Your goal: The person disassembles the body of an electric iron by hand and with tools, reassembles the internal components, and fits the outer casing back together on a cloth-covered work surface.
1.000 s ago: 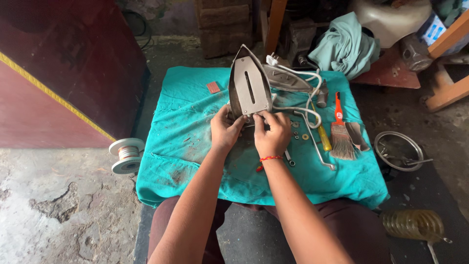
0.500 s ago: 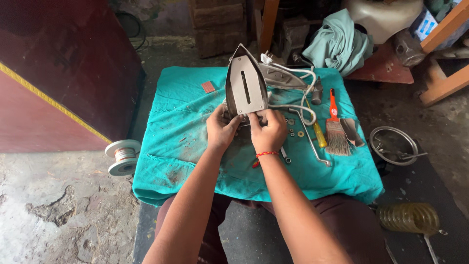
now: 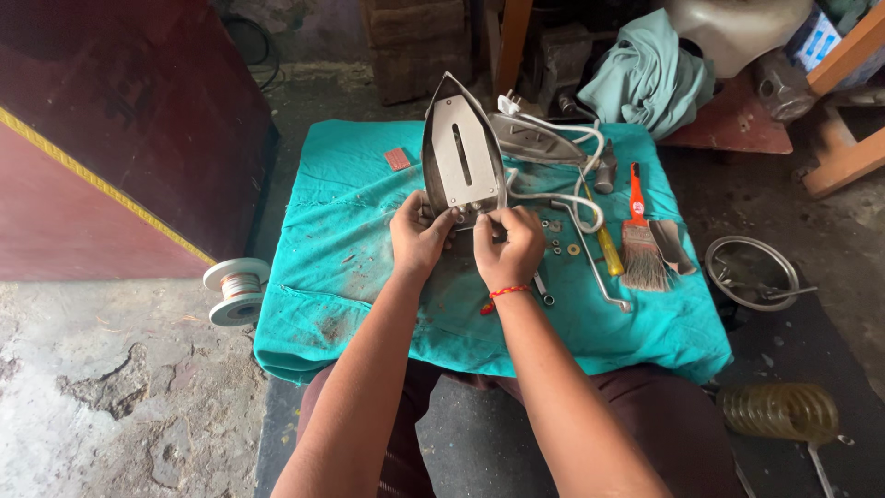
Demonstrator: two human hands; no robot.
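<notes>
A pointed grey metal iron soleplate [image 3: 461, 152] stands tilted up on its wide end near the middle of a teal cloth [image 3: 369, 267] spread over a low table, its tip pointing to the far side. The left hand [image 3: 419, 235] grips the soleplate's near left corner, fingers curled around the edge. The right hand [image 3: 507, 247], wearing a red thread wristband [image 3: 505, 293], pinches the near right corner between thumb and fingertips. Both hands sit just at the near end of the plate, side by side.

To the right of the hands lie small metal washers [image 3: 558, 247], a yellow-handled screwdriver [image 3: 608, 251], and an orange-handled brush [image 3: 639, 231]. A white power cord [image 3: 562, 166] loops just beyond the plate. On the floor to the left stands a white spool of wire [image 3: 237, 289].
</notes>
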